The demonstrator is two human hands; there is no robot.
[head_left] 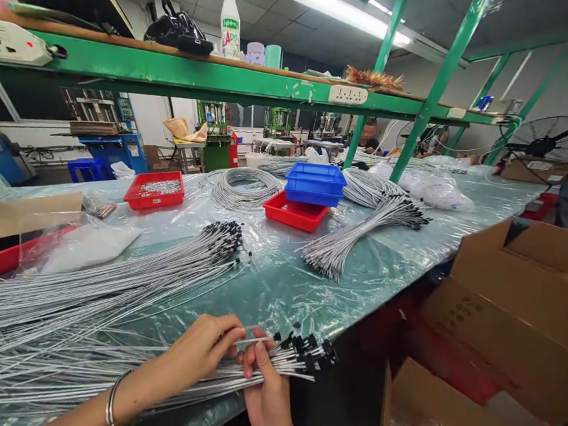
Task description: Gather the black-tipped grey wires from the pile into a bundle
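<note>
Near the table's front edge, my left hand (208,343) pinches a thin white cable between thumb and fingertips. Close beside it, my right hand (270,389) has its thumb and fingers closed on the same cable, near the end with a black connector. Under and around both hands lies a loose bundle of white cables (98,372), their black connectors (313,353) gathered to the right. Behind it rests a thicker bundle of similar cables (158,264), black tips pointing right. The exact grip of the fingertips is partly hidden.
Further back are a red tray of small parts (155,190), a cable coil (249,189), blue trays (315,184) on a red tray (294,214) and another cable bundle (346,239). Cardboard boxes (505,315) stand right, beyond the table edge. A green shelf (201,74) spans above.
</note>
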